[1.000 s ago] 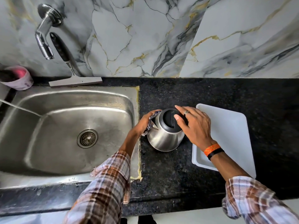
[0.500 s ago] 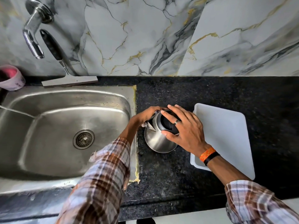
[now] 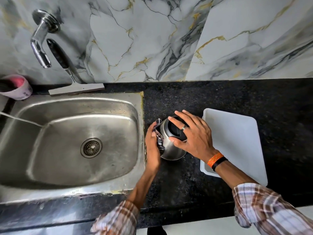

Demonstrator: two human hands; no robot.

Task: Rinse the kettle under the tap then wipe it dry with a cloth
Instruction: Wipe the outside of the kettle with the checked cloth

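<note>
kettle (image 3: 170, 150) sits on the black granite counter (image 3: 186, 184), between the sink (image 3: 71, 190) and the white tray (image 3: 237, 141), closer to the sink edge. steel body, black lid on top, looks tilted a bit toward the sink but wide-angle lens makes that hard to call

right hand (image 3: 194, 138) lies over the lid, fingers spread wide and curled down around the top, thumb on the near side of the body. ring on one finger, orange and black bands at the wrist

left hand (image 3: 152, 146) presses a dark checked cloth (image 3: 160, 139) flat against the kettle's sink-side wall, fingers mostly straight and together, cloth pinched between palm and steel. cloth bunches out above and below the fingers

tray just beside the kettle on the right, right wrist crosses its near-left corner

sink basin shows the drain, a thin white line runs in from the left edge. tap (image 3: 40, 41) on the marble wall above the sink's left part, well apart from the kettle. squeegee (image 3: 67, 75) leans on the wall behind the sink, pink cup (image 3: 16, 87) at far left

plaid sleeves on both forearms
</note>
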